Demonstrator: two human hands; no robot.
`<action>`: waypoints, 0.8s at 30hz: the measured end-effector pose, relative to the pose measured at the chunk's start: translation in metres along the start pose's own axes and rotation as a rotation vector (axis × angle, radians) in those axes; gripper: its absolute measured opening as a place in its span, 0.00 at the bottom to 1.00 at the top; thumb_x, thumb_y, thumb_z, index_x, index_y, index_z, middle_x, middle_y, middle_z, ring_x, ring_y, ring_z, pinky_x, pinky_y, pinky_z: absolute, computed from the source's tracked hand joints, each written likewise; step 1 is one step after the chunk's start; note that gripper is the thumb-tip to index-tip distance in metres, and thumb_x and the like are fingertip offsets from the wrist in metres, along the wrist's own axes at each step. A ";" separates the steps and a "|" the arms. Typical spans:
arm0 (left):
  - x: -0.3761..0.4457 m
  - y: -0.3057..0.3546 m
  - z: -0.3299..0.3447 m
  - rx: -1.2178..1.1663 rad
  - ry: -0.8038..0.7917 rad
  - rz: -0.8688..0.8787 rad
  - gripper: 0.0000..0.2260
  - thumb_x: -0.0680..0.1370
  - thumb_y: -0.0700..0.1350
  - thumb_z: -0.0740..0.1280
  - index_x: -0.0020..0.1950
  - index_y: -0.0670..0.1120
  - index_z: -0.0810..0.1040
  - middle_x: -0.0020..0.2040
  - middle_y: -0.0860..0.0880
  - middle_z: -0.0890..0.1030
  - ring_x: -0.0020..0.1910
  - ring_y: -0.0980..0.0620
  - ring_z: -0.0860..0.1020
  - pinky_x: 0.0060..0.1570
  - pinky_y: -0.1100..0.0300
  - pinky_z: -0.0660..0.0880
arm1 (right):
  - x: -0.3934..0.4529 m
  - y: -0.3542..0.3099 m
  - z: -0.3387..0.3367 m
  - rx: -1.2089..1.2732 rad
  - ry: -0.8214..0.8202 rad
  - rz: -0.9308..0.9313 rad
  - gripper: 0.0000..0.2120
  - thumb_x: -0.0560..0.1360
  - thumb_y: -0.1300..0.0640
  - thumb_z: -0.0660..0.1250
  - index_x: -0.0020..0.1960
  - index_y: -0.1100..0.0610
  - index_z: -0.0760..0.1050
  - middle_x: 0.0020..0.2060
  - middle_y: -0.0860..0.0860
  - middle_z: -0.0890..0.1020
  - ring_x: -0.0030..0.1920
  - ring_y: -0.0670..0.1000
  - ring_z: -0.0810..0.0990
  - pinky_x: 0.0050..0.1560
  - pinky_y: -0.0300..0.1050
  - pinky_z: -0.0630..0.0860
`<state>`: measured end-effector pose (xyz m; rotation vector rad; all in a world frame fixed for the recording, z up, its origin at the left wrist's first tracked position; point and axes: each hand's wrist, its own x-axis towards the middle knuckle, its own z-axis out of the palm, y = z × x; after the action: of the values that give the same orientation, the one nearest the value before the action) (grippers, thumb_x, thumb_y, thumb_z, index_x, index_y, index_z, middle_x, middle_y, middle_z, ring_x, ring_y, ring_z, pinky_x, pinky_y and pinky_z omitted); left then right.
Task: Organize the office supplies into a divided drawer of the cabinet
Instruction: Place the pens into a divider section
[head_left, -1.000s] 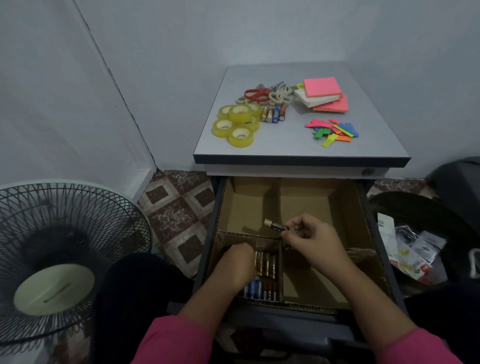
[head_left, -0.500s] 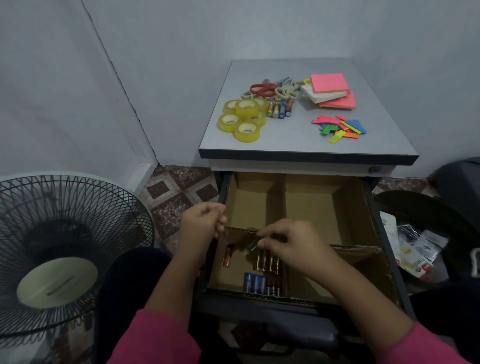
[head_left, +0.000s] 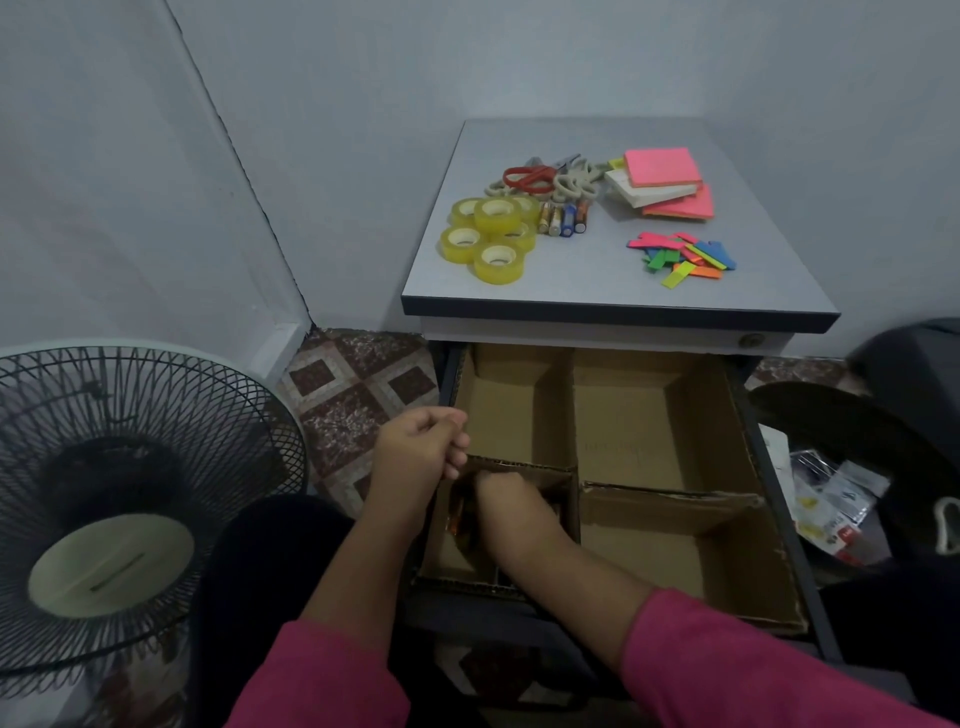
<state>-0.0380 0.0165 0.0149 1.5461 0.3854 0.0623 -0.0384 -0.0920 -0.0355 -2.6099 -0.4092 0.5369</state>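
right hand (head_left: 506, 506) deep in near-left cardboard drawer compartment (head_left: 447, 551), grip hidden (cannot tell) | left hand (head_left: 421, 447) loosely curled, empty | risk: scattering stored batteries (head_left: 457, 514)

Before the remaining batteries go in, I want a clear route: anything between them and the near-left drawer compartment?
Nothing visible blocks the batteries; tape rolls sit beside them. The right hand fills that compartment.
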 end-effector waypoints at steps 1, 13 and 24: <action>0.000 0.000 0.000 0.000 -0.003 0.003 0.06 0.78 0.35 0.64 0.44 0.42 0.79 0.32 0.46 0.79 0.25 0.57 0.74 0.24 0.66 0.70 | -0.001 0.001 0.001 0.012 0.003 -0.001 0.10 0.76 0.63 0.63 0.57 0.59 0.76 0.50 0.57 0.81 0.51 0.57 0.81 0.48 0.46 0.77; -0.001 -0.001 0.002 0.002 -0.019 -0.004 0.06 0.79 0.35 0.64 0.45 0.40 0.79 0.32 0.46 0.78 0.25 0.57 0.74 0.24 0.65 0.71 | -0.003 0.002 0.008 -0.029 -0.012 -0.069 0.08 0.74 0.59 0.65 0.52 0.59 0.78 0.48 0.58 0.82 0.50 0.58 0.81 0.41 0.41 0.70; -0.002 0.000 0.004 0.013 -0.028 0.002 0.06 0.79 0.35 0.64 0.44 0.40 0.79 0.32 0.45 0.78 0.25 0.58 0.73 0.24 0.65 0.71 | -0.001 -0.001 0.005 0.365 0.137 -0.009 0.13 0.72 0.66 0.65 0.54 0.59 0.79 0.47 0.56 0.83 0.49 0.53 0.81 0.42 0.36 0.68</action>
<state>-0.0385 0.0123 0.0155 1.5583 0.3624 0.0401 -0.0413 -0.0897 -0.0388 -2.2744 -0.2505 0.3853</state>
